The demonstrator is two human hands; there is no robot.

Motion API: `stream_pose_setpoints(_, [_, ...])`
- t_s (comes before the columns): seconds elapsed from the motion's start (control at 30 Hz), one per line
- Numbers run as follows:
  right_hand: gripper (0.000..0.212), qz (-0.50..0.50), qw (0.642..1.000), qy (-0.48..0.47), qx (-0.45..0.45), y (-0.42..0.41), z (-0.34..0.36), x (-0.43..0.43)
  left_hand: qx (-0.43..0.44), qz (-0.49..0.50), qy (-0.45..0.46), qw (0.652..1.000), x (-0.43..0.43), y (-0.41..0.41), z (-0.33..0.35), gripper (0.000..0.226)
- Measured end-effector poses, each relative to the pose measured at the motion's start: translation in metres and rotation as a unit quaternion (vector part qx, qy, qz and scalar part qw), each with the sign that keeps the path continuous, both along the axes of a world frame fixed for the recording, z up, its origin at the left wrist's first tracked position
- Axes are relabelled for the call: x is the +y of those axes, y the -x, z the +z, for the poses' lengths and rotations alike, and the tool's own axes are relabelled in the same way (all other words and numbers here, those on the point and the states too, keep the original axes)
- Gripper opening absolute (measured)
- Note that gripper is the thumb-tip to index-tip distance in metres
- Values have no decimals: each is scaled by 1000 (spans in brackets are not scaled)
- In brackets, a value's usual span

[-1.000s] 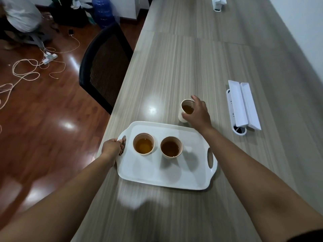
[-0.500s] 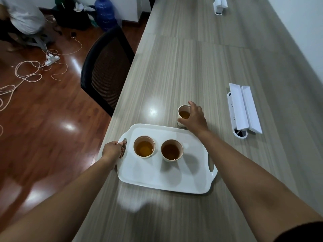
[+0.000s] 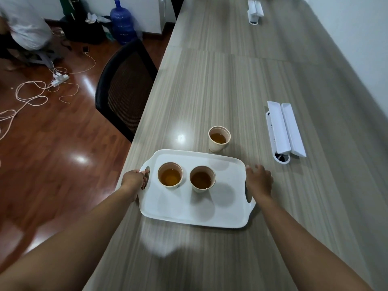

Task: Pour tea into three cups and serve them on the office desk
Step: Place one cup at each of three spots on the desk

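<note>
A white tray [image 3: 195, 208] lies on the grey wood-grain desk [image 3: 231, 80] near its left edge. Two paper cups of tea stand on the tray, one on the left [image 3: 170, 175] and one in the middle [image 3: 202, 179]. A third cup of tea [image 3: 219, 139] stands alone on the desk just beyond the tray's far edge. My left hand [image 3: 134, 179] grips the tray's left handle. My right hand [image 3: 259, 180] rests over the tray's right handle, fingers spread; I cannot tell whether it grips the handle.
A white open cable box [image 3: 285, 129] lies on the desk to the right of the lone cup; another [image 3: 255, 9] sits far back. A black mesh chair [image 3: 123, 89] stands against the desk's left edge. Cables [image 3: 33, 95] and a blue water bottle [image 3: 121, 22] are on the floor.
My right hand let go of the third cup, which stays on the desk, and pulled back to the tray's right handle. My left hand kept hold of the left handle.
</note>
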State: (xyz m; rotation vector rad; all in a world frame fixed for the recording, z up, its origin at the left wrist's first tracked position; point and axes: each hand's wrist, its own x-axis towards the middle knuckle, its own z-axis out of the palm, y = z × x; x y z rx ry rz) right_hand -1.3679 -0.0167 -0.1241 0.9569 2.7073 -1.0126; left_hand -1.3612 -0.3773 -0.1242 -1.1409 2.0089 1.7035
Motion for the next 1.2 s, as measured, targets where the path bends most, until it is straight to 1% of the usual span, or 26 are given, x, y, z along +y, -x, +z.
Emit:
stream_pose_setpoints(0.07, [44, -30, 996, 86, 8, -16, -12, 3, -1, 2, -2, 1000, 0, -1, 0, 32])
stream_pose_setpoints(0.13, [34, -69, 982, 171, 47, -26, -22, 2, -1, 5, -4, 1000, 0, -2, -1, 31])
stream_pose_setpoints(0.2, [23, -101, 972, 199, 71, -31, -27, 1, -1, 8, 0, 1000, -1, -4, -1, 32])
stream_pose_setpoints(0.27, [26, -123, 966, 212, 85, -32, -29, -2, 1, 10, 0, 1000, -3, -8, -1, 34])
stream_pose_setpoints(0.37, [34, -136, 962, 216, 97, -34, -25, -12, 9, 21, -8, 1000, -8, -18, 0, 36])
stream_pose_setpoints(0.53, [28, -130, 962, 219, 102, -43, -14, -37, 13, 28, 10, 999, -34, -38, 6, 36])
stream_pose_setpoints(0.67, [33, -119, 963, 215, 114, -51, -1, -69, 26, 26, 3, 999, -64, -55, 11, 39])
stream_pose_setpoints(0.8, [28, -116, 961, 224, 109, -60, 11, -117, 42, 34, -4, 999, -115, -69, 14, 35])
stream_pose_setpoints(0.87, [26, -113, 961, 225, 111, -69, 17, -158, 45, 40, -19, 998, -160, -80, 15, 32])
stream_pose_setpoints(0.97, [25, -104, 964, 218, 116, -73, 26, -193, 51, 55, -35, 997, -196, -87, 16, 31])
stream_pose_setpoints(1.2, [21, -108, 962, 222, 115, -93, 36, -318, 80, 70, -24, 994, -314, -115, 44, 29])
